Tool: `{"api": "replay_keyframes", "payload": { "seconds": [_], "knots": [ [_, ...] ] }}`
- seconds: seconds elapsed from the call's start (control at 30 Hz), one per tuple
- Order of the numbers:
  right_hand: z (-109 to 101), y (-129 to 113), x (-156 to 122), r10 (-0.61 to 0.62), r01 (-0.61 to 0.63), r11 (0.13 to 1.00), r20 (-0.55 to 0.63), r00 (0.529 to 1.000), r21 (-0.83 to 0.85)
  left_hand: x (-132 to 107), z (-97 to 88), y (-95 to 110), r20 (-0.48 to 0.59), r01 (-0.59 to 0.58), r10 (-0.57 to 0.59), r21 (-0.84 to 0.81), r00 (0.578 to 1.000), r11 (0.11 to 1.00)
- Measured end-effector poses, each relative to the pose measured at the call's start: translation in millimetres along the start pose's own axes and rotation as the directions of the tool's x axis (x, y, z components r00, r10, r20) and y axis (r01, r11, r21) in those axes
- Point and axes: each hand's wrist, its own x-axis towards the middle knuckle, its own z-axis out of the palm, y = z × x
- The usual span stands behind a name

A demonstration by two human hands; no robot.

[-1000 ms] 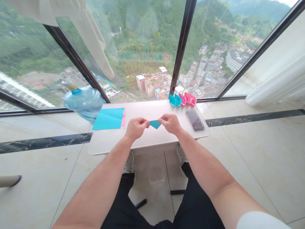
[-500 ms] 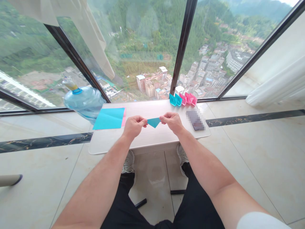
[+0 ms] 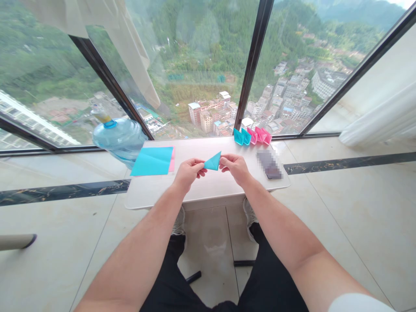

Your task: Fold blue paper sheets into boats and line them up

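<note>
A small blue folded paper triangle (image 3: 212,161) is held above the table, one point turned up to the right. My left hand (image 3: 189,174) pinches its left corner between thumb and fingers. At the paper's right edge is my right hand (image 3: 236,168), its thumb and bent fingers closed against that side; the exact contact is small in view. Left of my hands lies a flat blue paper sheet (image 3: 152,160) on top of pink paper (image 3: 172,160). Folded blue paper pieces (image 3: 242,137) and pink ones (image 3: 259,135) stand in a row at the table's far right.
The low white table (image 3: 156,190) stands against tall windows. A blurred phone (image 3: 270,164) lies near its right end. Beyond the left end leans a large water bottle (image 3: 120,138). My shoes (image 3: 250,214) are under the near edge, on the tiled floor.
The folded paper has turned from pointing down, stretched between both hands, to a triangle pointing up to the right. My right hand's grip has shifted along its edge. The view has moved slightly.
</note>
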Motion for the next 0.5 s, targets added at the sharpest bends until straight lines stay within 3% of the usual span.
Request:
{"api": "replay_keyframes", "payload": {
  "seconds": [0.23,0.5],
  "knots": [
    [2.1,-2.5,-2.0,0.018,-0.018,1.0,0.026,0.999,-0.013,0.9,0.7,-2.5,0.036,0.0,0.001,-0.027,0.999,1.0],
    [-1.3,1.7,0.1,0.011,-0.011,1.0,0.013,1.0,-0.009,-3.7,1.9,-2.1,0.151,-0.115,0.094,0.142,0.984,0.983]
  ]
}}
